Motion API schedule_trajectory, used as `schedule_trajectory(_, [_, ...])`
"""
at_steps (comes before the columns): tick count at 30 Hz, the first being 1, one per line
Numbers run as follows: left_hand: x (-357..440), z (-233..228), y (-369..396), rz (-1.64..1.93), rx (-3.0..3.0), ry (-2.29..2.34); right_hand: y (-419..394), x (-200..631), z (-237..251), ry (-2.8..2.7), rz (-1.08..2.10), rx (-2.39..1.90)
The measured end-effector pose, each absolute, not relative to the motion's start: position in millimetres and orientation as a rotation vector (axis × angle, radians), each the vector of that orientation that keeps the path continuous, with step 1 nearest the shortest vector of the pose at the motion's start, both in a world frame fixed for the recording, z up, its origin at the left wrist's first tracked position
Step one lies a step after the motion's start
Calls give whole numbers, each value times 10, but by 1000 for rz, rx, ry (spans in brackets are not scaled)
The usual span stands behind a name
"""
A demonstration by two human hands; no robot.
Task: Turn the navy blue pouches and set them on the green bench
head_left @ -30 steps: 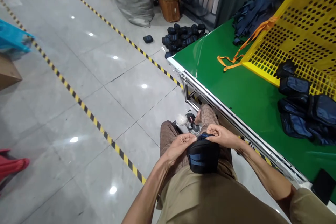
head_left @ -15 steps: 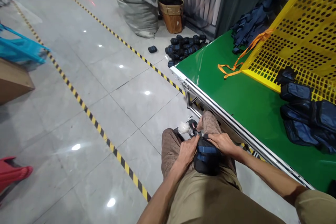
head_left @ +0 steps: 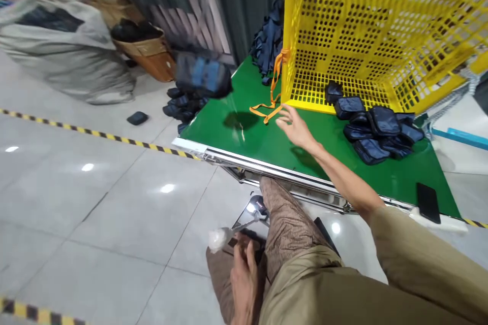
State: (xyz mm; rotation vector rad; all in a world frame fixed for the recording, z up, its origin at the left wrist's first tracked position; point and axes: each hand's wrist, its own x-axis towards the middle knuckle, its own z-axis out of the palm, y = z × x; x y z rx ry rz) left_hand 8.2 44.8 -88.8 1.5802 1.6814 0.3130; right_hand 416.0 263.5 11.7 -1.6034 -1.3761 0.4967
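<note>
A small black and blue zippered pouch hangs blurred in the air above the left end of the green table, its shadow on the tabletop. My right hand is stretched out over the table, fingers apart and nothing in them, close to an orange strap. Low over my lap, my left hand has its fingers apart and seems to hold nothing. Just ahead of it is a crumpled white plastic piece. Several dark blue pouches lie heaped on the table to the right.
A yellow perforated crate lies on its side on the table, with dark blue straps beside it. A phone rests near the table's right edge. Pouches, a brown bin and a large white sack are on the floor.
The pouch has left both hands and is in the air to the left. My right hand has reached forward over the table. The view has turned right.
</note>
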Motion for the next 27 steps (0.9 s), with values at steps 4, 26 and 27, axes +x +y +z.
schedule_trajectory(4, [146,-878,374,295,1353,1728,2125,5377,-98,-1451,95,-2228])
schedule_trajectory(26, [1073,-373,701,667,968,1030,1010,3842,-158,-456,1441,-1257])
schedule_trajectory(27, [1075,-341,726,715,916,999,908,3643,-224,-427,1540,-1254])
